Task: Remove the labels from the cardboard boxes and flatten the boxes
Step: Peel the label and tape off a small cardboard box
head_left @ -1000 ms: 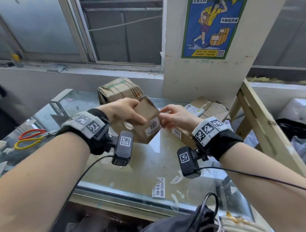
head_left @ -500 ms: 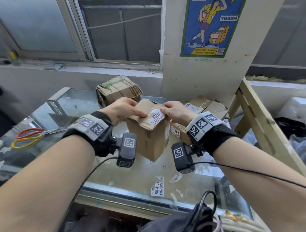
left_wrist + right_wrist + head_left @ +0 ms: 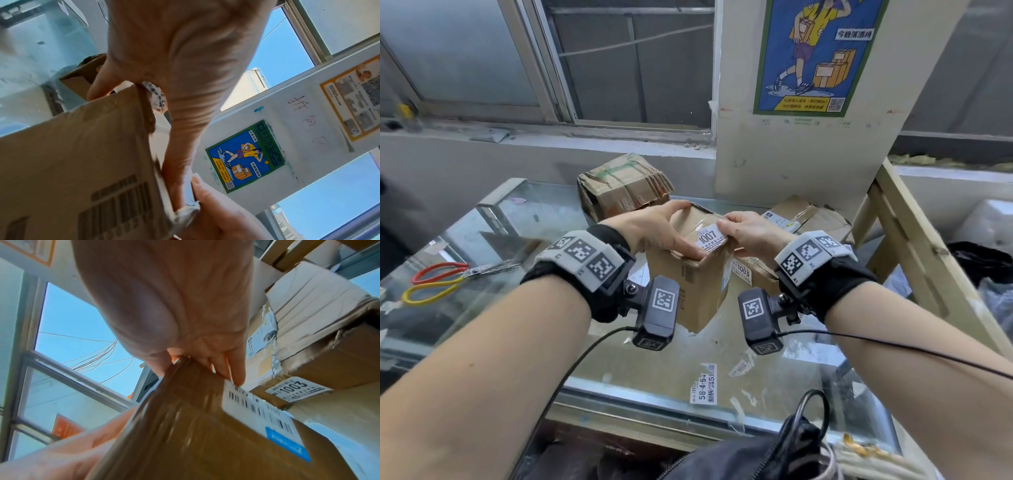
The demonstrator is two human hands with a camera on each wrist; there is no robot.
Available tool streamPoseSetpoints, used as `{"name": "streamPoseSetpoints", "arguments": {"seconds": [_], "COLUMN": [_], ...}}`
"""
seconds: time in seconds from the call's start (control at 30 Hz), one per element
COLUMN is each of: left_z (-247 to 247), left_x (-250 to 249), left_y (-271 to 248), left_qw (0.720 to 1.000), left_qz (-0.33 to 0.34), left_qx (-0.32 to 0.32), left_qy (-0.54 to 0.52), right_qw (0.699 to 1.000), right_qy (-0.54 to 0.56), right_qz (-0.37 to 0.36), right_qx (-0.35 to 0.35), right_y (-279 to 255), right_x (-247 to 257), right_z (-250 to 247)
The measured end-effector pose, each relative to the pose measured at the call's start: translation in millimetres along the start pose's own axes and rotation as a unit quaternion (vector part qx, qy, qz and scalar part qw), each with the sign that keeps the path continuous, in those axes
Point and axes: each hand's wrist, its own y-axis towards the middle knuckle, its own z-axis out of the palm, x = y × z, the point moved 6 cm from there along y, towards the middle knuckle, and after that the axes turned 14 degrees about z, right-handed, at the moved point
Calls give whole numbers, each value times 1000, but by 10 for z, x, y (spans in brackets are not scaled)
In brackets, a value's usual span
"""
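A small brown cardboard box (image 3: 697, 291) is held upright above the glass table (image 3: 619, 342). My left hand (image 3: 664, 233) grips its top left corner, thumb on the top face and fingers over the far edge. A white label reading 1007 (image 3: 709, 237) lies on the top face. My right hand (image 3: 743, 229) pinches the label's right end at the box edge, thumb on top. In the left wrist view that label end (image 3: 186, 209) looks lifted and crumpled under the right thumb. A barcode label (image 3: 257, 410) sticks to the box's right side.
A strapped bundle of flattened boxes (image 3: 623, 185) lies behind. A taped box (image 3: 808, 216) with a 1003 label (image 3: 741, 272) sits at the right. Scissors (image 3: 438, 281) lie at the left, loose labels (image 3: 703, 383) near the front edge. A wooden frame (image 3: 914, 246) stands right.
The box has been turned from tilted to upright, so the 1007 label faces up. My right thumb has settled on the label's right end.
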Motion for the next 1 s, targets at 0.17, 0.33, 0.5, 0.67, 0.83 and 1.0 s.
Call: {"name": "streamPoseSetpoints", "arguments": {"seconds": [0.17, 0.33, 0.5, 0.67, 0.83, 1.0], "left_z": [3, 3, 25, 19, 17, 42], "left_x": [-27, -102, -95, -50, -33, -59], "left_y": [52, 142, 173, 146, 103, 69], "left_qw": [996, 986, 984, 987, 993, 999], "left_qz": [-20, -31, -33, -38, -44, -31], "left_qx": [42, 32, 33, 9, -11, -39], "left_qy": [75, 161, 170, 153, 104, 6], "right_qw": [997, 997, 963, 928, 930, 938], "right_qy": [0, -18, -247, -316, -336, -321], "right_qz": [20, 23, -60, -137, -119, -97], "right_qx": [75, 70, -93, -140, -88, -90], "right_y": [-55, -89, -160, -419, -473, -455], "right_x": [9, 30, 189, 383, 325, 256], "right_z": [-37, -74, -156, -147, -116, -150]}}
